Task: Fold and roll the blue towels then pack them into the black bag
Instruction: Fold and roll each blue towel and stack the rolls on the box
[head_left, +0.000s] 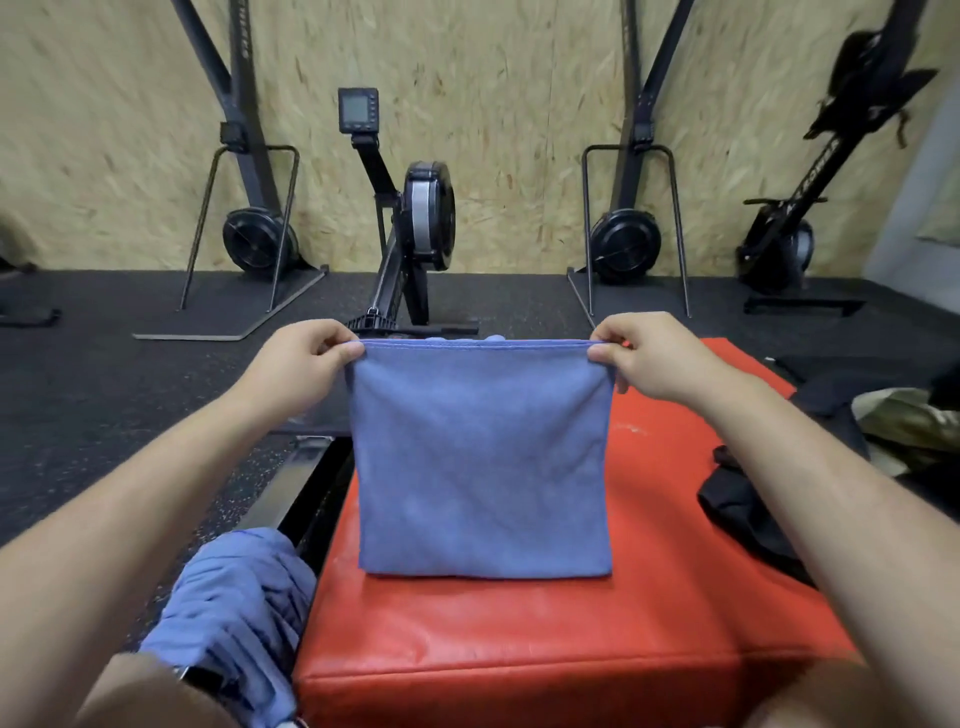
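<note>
Nearest, btm left: heap of loose blue towels (239, 597) beside red pad (519, 654). Over the pad, folded blue towel (483, 457) hangs flat, held up by its top corners: L hand (306, 364) grip pinching left corner, R hand (644, 358) grip pinching right corner. Right of it, black bag (748, 514) at pad edge. Beyond, rowing machine (415, 218) by wall.
</note>
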